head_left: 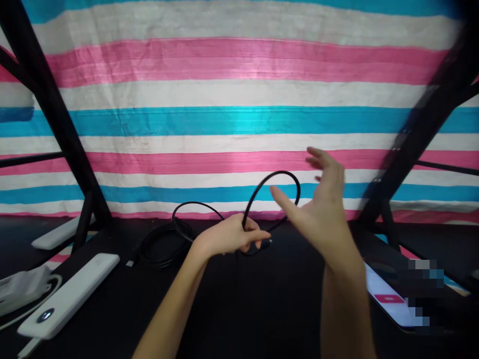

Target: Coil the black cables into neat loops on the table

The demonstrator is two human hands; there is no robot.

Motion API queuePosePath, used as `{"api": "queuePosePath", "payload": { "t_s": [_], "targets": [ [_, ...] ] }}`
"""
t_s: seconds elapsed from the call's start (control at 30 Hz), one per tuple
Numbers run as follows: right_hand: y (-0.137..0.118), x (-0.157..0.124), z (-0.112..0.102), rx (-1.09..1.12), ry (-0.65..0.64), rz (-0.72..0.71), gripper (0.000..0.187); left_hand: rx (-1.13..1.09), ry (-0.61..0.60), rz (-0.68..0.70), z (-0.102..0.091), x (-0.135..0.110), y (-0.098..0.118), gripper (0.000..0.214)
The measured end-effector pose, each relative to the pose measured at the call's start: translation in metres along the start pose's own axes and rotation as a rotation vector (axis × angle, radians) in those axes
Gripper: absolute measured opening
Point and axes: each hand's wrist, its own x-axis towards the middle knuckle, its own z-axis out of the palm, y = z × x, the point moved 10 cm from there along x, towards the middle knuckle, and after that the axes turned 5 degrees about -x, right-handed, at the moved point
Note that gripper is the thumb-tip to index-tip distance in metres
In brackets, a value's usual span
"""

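My left hand [228,234] is closed around a black cable [258,192] near its plug end. From that hand the cable rises in a single loop in front of the striped sheet. The plug [266,243] pokes out by my left fingertips. To the right, my right hand [320,207] is raised with thumb and fingers spread, and nothing is in it. Its thumb overlaps the loop in view; whether it touches the cable I cannot tell. A coiled part of the cable [164,244] lies on the black tabletop [262,309], left of my left hand.
At the left lie a long white power strip [71,294] and a white adapter [22,286] with a white cord. A phone [389,299] with a lit screen is at the right. Black frame posts [56,114] stand on both sides, before a striped sheet [239,89].
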Motion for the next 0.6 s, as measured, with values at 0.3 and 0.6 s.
{"api": "queuePosePath", "payload": {
  "t_s": [0.3,0.6],
  "targets": [
    [-0.013,-0.048,0.083,-0.12,-0.784,-0.123,0.018,0.527,0.35,0.37,-0.027,-0.037,0.045,0.034],
    [-0.016,-0.064,0.095,-0.231,-0.918,-0.13,0.018,0.814,0.397,0.458,-0.029,-0.027,0.053,0.021]
  ]
}}
